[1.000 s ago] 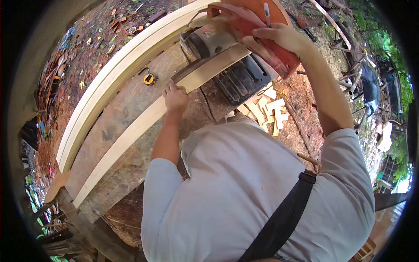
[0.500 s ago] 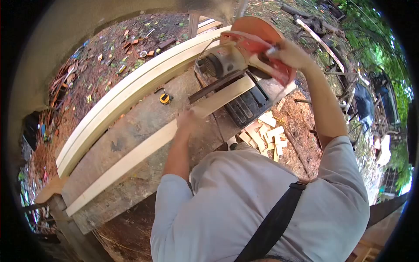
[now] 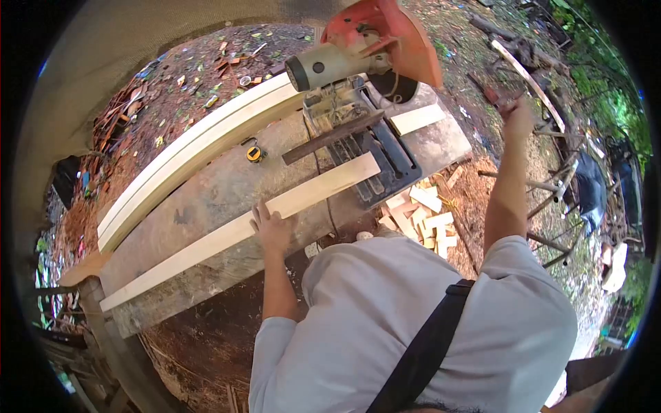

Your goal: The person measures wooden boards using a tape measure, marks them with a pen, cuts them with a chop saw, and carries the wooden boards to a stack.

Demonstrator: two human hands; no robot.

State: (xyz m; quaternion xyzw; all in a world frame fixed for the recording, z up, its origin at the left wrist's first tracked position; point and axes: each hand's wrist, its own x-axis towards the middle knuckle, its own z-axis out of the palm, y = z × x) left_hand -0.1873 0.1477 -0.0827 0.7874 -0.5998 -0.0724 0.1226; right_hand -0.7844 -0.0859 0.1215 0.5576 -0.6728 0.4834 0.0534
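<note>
My left hand (image 3: 273,233) rests with its fingers apart on a long pale wooden board (image 3: 206,256), which lies across the workbench. The board's squared end sits on the black base (image 3: 396,165) of a miter saw, against the dark fence (image 3: 334,136). The saw's head, with its red guard (image 3: 416,48) and grey motor (image 3: 320,67), is raised. Past the saw base lies a short separate wood piece (image 3: 418,119). My right hand (image 3: 518,115) is in the air to the right of the saw, off its handle; its fingers are blurred.
Along the bench's far side lies a stack of long boards (image 3: 193,155). A yellow tape measure (image 3: 255,153) lies on the worn bench top (image 3: 200,206). Several wood offcuts (image 3: 427,217) are heaped on the ground near my body. Metal legs (image 3: 544,182) stick out at the right.
My right hand has let go of the saw and moved right. The saw head has gone up. My left hand has slid toward the left along the board, and a short piece now lies apart from it.
</note>
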